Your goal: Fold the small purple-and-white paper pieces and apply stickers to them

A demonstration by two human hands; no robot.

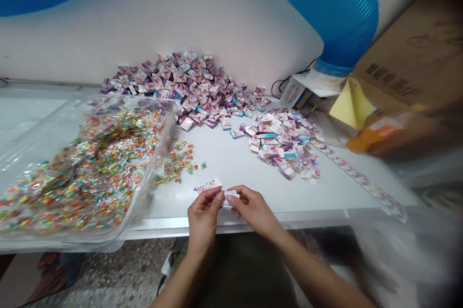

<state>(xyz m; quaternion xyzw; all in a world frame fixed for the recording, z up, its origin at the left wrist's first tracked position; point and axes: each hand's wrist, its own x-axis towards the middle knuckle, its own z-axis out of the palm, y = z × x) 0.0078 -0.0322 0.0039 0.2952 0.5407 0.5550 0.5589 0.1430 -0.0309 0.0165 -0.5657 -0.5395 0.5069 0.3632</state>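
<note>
Near the table's front edge, my left hand (203, 211) and my right hand (255, 209) pinch a small white and purple printed carton (229, 197) between them. My fingers cover much of it, so whether it is folded up or flat does not show. A pale printed piece of card (210, 185) sticks out just beyond my left fingertips; whether it is part of the same carton I cannot tell. To the right, past my hands, is a heap of loose printed cartons (277, 141), some looking flat or open-ended.
A clear plastic tub (144, 173) of small bags of colourful pieces stands at left, with several bags (179, 161) beside it. Boxed cartons (188, 84) are piled against the wall. A printed strip (361, 180), a blue hose (347, 14) and a cardboard box (415, 57) are at right.
</note>
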